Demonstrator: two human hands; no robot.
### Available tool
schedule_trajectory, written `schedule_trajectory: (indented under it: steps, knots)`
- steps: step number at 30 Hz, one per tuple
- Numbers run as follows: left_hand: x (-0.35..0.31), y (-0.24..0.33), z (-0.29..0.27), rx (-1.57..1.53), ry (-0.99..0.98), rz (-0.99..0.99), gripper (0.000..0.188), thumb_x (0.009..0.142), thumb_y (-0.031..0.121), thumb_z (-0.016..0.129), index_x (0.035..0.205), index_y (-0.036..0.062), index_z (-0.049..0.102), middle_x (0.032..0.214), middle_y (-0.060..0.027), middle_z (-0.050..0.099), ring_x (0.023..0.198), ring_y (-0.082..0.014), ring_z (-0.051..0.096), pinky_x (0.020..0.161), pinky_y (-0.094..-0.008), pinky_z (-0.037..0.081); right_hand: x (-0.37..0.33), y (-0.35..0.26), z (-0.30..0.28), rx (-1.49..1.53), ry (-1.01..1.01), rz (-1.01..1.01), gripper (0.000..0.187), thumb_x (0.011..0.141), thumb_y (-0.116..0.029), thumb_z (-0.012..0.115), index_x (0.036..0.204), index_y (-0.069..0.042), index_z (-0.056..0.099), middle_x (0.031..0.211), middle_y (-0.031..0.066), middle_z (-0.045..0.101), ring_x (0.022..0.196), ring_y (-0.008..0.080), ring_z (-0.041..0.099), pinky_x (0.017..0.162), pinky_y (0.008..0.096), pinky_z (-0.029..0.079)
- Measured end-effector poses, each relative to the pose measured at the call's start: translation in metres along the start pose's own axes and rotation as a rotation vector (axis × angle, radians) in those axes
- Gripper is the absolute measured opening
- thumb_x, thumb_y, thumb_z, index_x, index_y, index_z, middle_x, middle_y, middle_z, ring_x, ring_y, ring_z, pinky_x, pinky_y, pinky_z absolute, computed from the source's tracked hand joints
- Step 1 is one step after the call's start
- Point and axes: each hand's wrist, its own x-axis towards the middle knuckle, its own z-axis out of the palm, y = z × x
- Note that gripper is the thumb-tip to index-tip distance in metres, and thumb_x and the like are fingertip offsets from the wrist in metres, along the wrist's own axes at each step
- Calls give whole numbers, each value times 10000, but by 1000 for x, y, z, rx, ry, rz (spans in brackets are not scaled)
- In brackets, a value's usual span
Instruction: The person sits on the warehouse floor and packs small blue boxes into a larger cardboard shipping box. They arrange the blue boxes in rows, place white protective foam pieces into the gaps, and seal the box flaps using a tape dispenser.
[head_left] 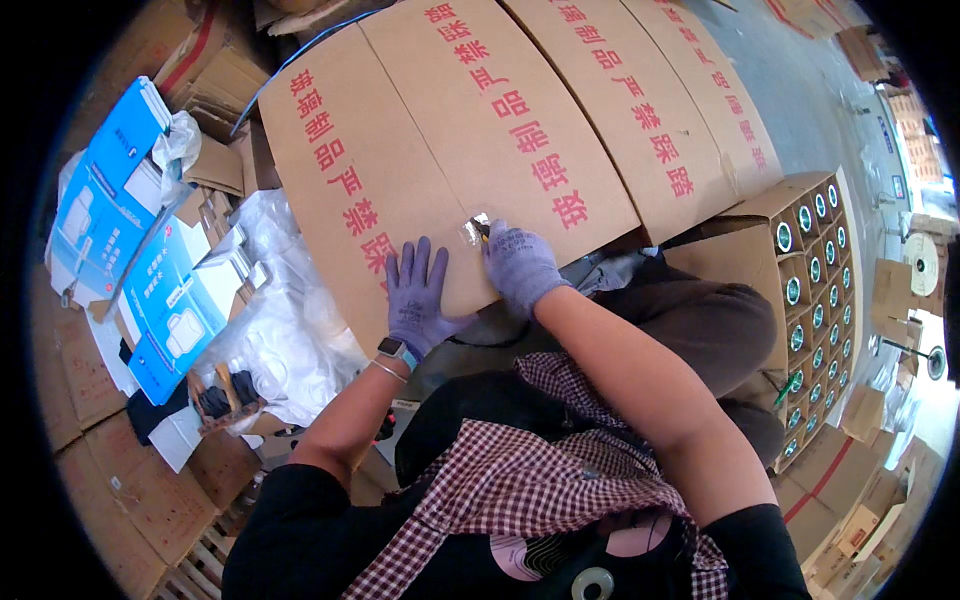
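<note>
A large brown carton (430, 130) with red printing lies in front of me, its seam running between two flaps. My left hand (418, 300), in a grey-purple knit glove, presses flat on the near part with its fingers spread. My right hand (522, 268), gloved alike, is closed around a small utility knife (484, 230), of which only a dark and yellow end shows. The knife's tip is at a shiny piece of clear tape (470, 231) on the seam near the carton's near edge. Most of the knife is hidden in my fist.
Another printed carton (650, 110) stands close on the right. Beyond it, an open box (735, 262) holds several round-topped items in dividers. At left are blue-and-white printed boxes (178, 310), clear plastic wrap (290, 350) and a tray of dark rolls (228, 395).
</note>
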Motion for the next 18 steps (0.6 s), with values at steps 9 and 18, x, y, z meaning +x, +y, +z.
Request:
schedule_trajectory:
  steps: [9, 18]
  knots:
    - [-2, -1, -2, 5, -23, 9, 1103, 584, 593, 822, 1455, 40, 431, 1540, -238, 351, 1437, -452, 288, 1192, -611, 145, -49, 20, -16, -238, -344, -135, 332, 899, -205, 544, 1117, -31, 724, 1115, 176, 723, 1038, 336, 708, 864, 431, 575]
    - [-2, 0, 5, 51, 3, 23, 1099, 599, 614, 807, 1462, 52, 426, 1539, -237, 353, 1430, -448, 294, 1189, -612, 147, -95, 76, -18, -38, -308, -200, 407, 858, -205, 550, 1209, -1, 579, 1087, 216, 713, 1049, 382, 679, 929, 467, 512]
